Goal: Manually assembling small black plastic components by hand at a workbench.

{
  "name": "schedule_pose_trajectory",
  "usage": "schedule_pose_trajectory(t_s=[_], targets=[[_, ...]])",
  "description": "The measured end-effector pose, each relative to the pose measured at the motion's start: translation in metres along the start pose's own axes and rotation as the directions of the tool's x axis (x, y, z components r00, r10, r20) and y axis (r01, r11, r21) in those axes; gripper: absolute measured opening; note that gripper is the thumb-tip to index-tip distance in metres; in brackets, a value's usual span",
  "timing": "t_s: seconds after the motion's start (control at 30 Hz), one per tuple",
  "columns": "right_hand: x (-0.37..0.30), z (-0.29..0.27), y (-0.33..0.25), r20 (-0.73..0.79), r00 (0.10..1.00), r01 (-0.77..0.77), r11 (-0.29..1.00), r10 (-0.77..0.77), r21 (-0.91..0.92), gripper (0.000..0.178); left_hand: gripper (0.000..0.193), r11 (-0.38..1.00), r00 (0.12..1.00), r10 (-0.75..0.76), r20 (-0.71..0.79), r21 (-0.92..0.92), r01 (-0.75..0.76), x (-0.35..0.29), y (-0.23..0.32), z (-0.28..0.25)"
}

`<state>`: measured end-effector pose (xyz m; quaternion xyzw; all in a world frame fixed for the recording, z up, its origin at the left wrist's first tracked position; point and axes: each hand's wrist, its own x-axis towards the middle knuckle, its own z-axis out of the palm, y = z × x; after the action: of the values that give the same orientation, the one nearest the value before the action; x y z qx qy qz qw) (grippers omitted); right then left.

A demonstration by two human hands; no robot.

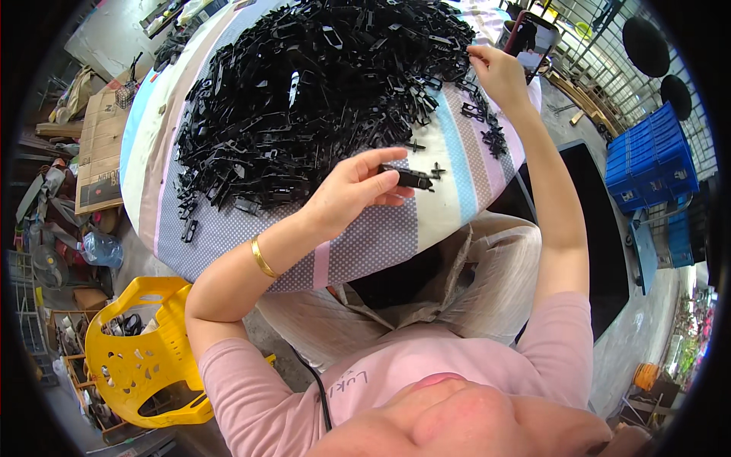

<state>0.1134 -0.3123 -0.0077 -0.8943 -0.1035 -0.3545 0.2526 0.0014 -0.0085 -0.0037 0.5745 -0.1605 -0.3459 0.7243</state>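
Observation:
A big heap of black plastic parts (304, 99) covers much of a round table with a striped, dotted cloth (365, 236). At the heap's near right side, my left hand (354, 190) is closed on a long black plastic part (411, 178), gripped between thumb and fingers. Just beyond its tip lie small cross-shaped black pieces (437, 170). My right hand (499, 76) reaches to the heap's far right edge, fingertips pinched together; whatever is between them is too small to make out. Below that hand is a little group of small black pieces (495, 141).
A phone (533, 42) stands upright beyond my right hand. Blue crates (651, 156) are stacked at the right. A yellow plastic chair (145, 358) stands at the lower left, with a cardboard box (103, 152) and a clear water bottle (101, 249) farther up.

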Motion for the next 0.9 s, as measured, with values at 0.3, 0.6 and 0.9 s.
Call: schedule_pose_trajectory(t_s=[0.3, 0.6, 0.9], targets=[[0.026, 0.019, 0.011, 0.364, 0.927, 0.078, 0.901, 0.092, -0.427, 0.021, 0.037, 0.998, 0.998, -0.056, 0.036, 0.042, 0.055, -0.003, -0.002, -0.006], [-0.041, -0.017, -0.095, 0.545, 0.833, -0.528, 0.425, 0.093, 0.735, 0.022, 0.034, 0.944, 0.997, 0.009, -0.074, -0.329, -0.033, 0.003, -0.004, -0.011], [-0.069, -0.025, -0.137, 0.519, 0.855, -0.404, 0.606, -0.016, 0.685, 0.024, 0.031, 0.939, 0.98, 0.086, -0.177, -0.315, -0.139, 0.003, -0.005, -0.011]])
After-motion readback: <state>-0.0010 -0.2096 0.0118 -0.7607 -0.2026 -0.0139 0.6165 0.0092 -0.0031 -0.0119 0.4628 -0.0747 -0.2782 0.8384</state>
